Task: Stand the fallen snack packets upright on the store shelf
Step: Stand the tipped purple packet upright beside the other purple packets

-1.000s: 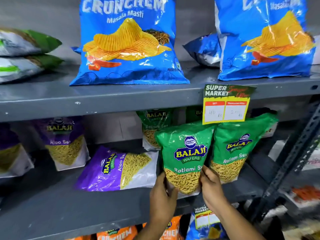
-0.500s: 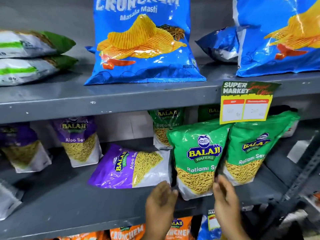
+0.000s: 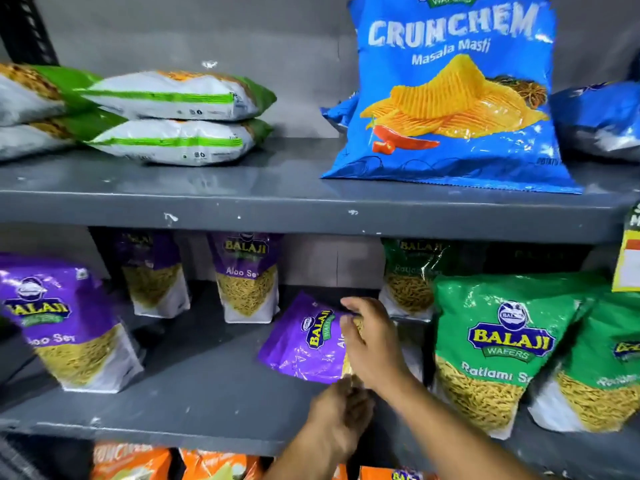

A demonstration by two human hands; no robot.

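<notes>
A purple Balaji Aloo Sev packet (image 3: 304, 344) lies flat on the middle shelf (image 3: 207, 403), its top pointing left. My right hand (image 3: 375, 344) lies across its right half, fingers curled over the far edge. My left hand (image 3: 341, 408) pinches the packet's near edge from below. Upright purple packets stand at the left (image 3: 59, 323) and at the back (image 3: 247, 275). To the right, two green Ratlami Sev packets (image 3: 491, 348) (image 3: 606, 368) stand upright. The fallen packet's right end is hidden by my hands.
On the upper shelf two green-and-white packets (image 3: 173, 98) lie stacked at the left, a blue Crunchem bag (image 3: 450, 98) stands upright, and another blue bag (image 3: 599, 119) lies at the right edge. A price tag (image 3: 628, 258) hangs at the right. Orange packets (image 3: 131, 462) sit below.
Both hands left the green Ratlami Sev packet, which now stands alone, and moved left onto the fallen purple packet. The view has swung left.
</notes>
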